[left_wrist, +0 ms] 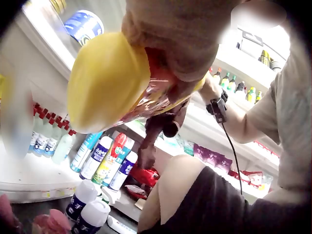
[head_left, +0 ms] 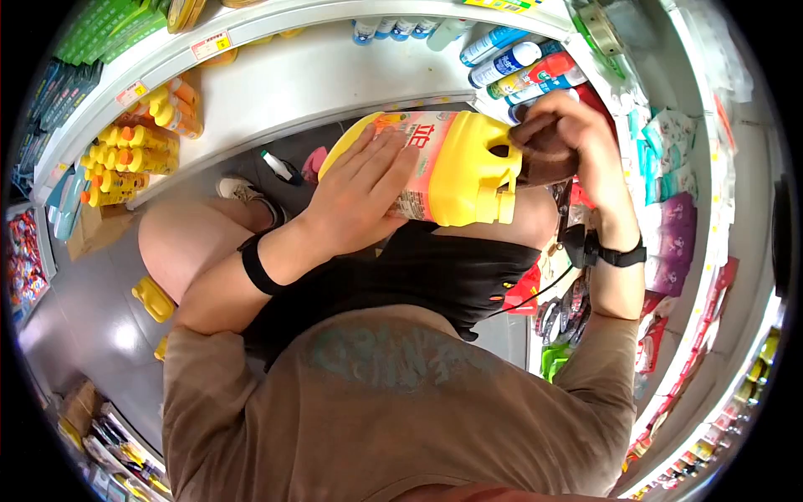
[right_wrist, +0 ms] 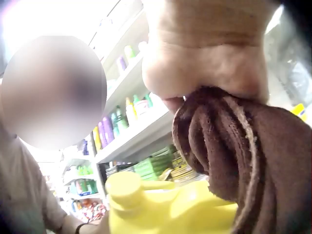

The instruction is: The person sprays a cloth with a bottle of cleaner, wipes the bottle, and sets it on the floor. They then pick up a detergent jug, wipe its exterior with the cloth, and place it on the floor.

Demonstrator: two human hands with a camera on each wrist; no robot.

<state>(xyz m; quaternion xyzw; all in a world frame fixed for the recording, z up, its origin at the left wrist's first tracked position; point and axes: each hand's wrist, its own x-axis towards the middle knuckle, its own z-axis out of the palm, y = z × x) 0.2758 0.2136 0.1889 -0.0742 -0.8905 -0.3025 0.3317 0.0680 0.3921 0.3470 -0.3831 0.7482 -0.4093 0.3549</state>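
Note:
A large yellow detergent jug (head_left: pixel 458 171) with a pink-and-white label lies on its side above the person's lap in the head view, its capped neck toward the right. The left hand (head_left: pixel 360 188) grips the jug's body, fingers spread across the label; the thumb is mostly hidden. Beside the jug's handle end, the right hand (head_left: pixel 581 134) holds a bunched brown cloth (head_left: pixel 542 152). In the right wrist view, folds of this cloth (right_wrist: pixel 214 141) hang below the palm, close to the jug's yellow shoulder (right_wrist: pixel 185 207). The left wrist view shows the jug's rounded base (left_wrist: pixel 105 83).
A low white shelf (head_left: pixel 318 75) curves in front, with spray cans (head_left: pixel 510 63) lying at its right end. Yellow bottles (head_left: pixel 134 155) stand at left. Another yellow jug (head_left: pixel 153 299) is on the grey floor by the leg. Packed shelves (head_left: pixel 669 243) run along the right.

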